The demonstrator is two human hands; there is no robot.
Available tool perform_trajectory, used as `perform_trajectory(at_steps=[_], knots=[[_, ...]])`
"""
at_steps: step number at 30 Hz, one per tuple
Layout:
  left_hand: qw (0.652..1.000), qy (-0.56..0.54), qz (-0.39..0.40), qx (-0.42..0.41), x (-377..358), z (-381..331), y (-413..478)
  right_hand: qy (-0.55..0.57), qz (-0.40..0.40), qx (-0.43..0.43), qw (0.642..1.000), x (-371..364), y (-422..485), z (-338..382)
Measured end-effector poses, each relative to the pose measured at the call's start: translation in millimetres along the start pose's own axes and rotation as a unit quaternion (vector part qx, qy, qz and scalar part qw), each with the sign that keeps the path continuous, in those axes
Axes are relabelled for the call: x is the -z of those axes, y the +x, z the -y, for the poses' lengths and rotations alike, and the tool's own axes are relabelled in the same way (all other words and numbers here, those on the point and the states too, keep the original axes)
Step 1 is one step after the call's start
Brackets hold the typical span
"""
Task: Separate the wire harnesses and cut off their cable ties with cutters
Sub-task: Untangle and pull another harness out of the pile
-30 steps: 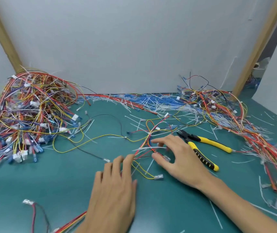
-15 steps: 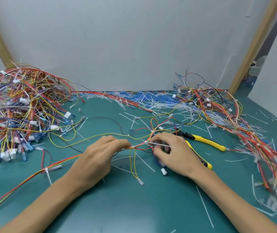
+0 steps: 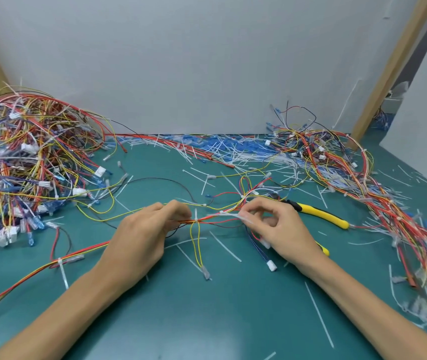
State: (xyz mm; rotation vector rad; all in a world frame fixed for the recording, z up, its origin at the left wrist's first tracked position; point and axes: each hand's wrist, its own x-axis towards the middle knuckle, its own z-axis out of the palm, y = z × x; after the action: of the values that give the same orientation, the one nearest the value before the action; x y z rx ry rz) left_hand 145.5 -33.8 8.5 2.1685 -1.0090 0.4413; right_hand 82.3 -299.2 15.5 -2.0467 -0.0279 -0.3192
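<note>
Two hands hold one red, orange and yellow wire harness (image 3: 213, 219), stretched between them over the middle of the green mat (image 3: 207, 320). Left hand (image 3: 142, 235) pinches the left end, fingers curled, thumb on top. Right hand (image 3: 282, 229) pinches the right end between thumb and forefinger, at a blurred white tie tail (image 3: 235, 217); its other fingers are loosely curled. White cable tie (image 3: 196, 216) wraps the wire harness between the hands, closer to the left one. Thin yellow loop (image 3: 196, 245) hangs from that tie down to the mat. Blue leads ending in a white plastic connector (image 3: 272, 265) trail under the right hand. Yellow-handled cutters (image 3: 318, 214) lie on the mat just behind the right hand, untouched; the wrist partly hides the lower handle. Tangled pile of multicoloured harnesses (image 3: 25, 165) sits far left, and a second pile (image 3: 363, 183) runs down the right side. Cut white tie scraps (image 3: 233, 154) are strewn along the back wall and across the mat.
</note>
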Motion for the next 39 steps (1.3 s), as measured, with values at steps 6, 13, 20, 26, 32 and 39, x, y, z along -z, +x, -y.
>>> perform_trajectory(at_steps=[6, 13, 20, 26, 32, 39], knots=[[0.999, 0.022, 0.027, -0.007, 1.2, -3.1, -2.9, -0.077, -0.021, 0.036, 0.996, -4.3, -8.6, -0.6], [0.998, 0.006, 0.043, 0.040, 5.3, -1.9, -2.2, 0.050, -0.010, -0.046, 0.998, 1.7, -4.4, -0.8], [0.998, 0.037, 0.036, 0.040, 4.2, -5.2, 0.6, 0.106, -0.016, -0.062, 0.992, 4.4, -3.1, -2.1], [0.999, 0.015, -0.047, 0.023, 2.9, -13.8, -1.3, 0.122, -0.028, -0.062, 0.990, 3.3, -4.0, -3.5], [0.986, 0.038, -0.158, -0.045, 25.0, -50.8, 8.8, 0.111, -0.017, -0.064, 0.992, 1.9, -3.1, -5.8], [0.997, 0.008, 0.072, 0.014, -29.4, -90.7, 52.0, 0.124, -0.001, -0.068, 0.990, 4.6, -4.5, -4.6]])
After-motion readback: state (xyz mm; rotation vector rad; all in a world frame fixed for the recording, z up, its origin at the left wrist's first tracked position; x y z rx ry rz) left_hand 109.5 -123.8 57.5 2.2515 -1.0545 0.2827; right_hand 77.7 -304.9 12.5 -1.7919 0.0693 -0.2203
